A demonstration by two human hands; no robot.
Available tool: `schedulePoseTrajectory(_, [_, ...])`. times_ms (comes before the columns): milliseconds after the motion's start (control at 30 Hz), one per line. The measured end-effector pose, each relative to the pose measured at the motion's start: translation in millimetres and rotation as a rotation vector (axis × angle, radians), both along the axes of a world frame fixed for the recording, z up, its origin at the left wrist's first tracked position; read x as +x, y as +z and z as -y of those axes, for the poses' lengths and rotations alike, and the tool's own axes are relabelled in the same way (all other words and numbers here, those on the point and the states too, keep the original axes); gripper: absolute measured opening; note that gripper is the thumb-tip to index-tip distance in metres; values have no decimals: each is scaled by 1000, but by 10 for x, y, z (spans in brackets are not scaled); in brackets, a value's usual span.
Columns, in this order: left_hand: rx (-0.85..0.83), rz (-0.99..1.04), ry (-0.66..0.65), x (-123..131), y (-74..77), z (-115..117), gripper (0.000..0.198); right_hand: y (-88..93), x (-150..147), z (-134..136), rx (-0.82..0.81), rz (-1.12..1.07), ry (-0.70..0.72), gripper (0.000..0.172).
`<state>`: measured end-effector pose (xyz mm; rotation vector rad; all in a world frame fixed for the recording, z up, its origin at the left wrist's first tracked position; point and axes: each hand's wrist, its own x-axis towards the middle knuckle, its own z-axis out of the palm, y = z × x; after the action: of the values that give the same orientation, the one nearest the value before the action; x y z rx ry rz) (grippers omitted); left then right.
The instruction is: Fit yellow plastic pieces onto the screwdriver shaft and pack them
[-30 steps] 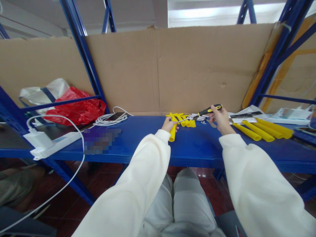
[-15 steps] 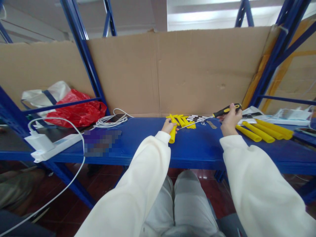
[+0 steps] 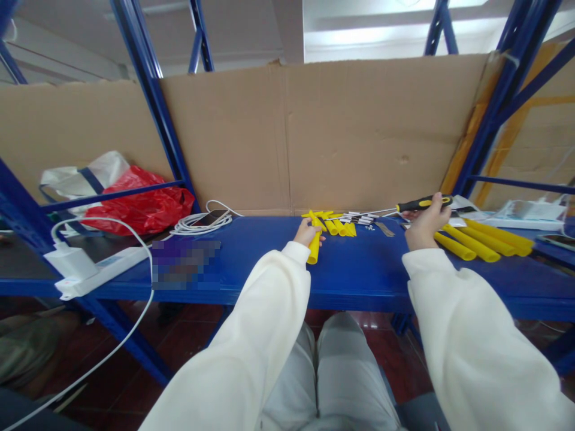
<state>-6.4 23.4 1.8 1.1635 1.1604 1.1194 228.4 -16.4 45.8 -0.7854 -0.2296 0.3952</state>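
My left hand (image 3: 306, 232) is closed around a yellow tubular piece (image 3: 313, 251) with a short crosspiece at its far end, held just above the blue shelf. On the right, my right hand (image 3: 424, 227) grips a screwdriver (image 3: 417, 204) by its black-and-yellow handle. The thin shaft points left, and its tip lies close to the far end of the yellow piece; whether they touch I cannot tell. Several smaller yellow pieces (image 3: 340, 227) lie beyond my left hand, beside black-and-white strips (image 3: 357, 216) and tiny metal parts (image 3: 370, 227).
Several long yellow tubes (image 3: 471, 244) lie right of my right hand. A coiled white cable (image 3: 202, 224), a red plastic bag (image 3: 141, 200) and a white power strip (image 3: 105, 270) are at left. Cardboard (image 3: 341, 131) walls the back of the blue shelf (image 3: 359, 275).
My right hand has moved right and slightly down with the screwdriver. Its shaft has drawn back and lies flatter, the tip higher than before. My left hand stays with the yellow piece.
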Motion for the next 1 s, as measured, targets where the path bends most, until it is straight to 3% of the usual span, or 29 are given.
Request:
schedulePoseTrajectory(467, [37,-54,-34,24,15,48,50,-27,3,-32,-29,-36,96,12])
schedulePoseTrajectory(1000, [32,-22,-38,24,-16,29,52,-12,-26,-2,-41,-21,73,10])
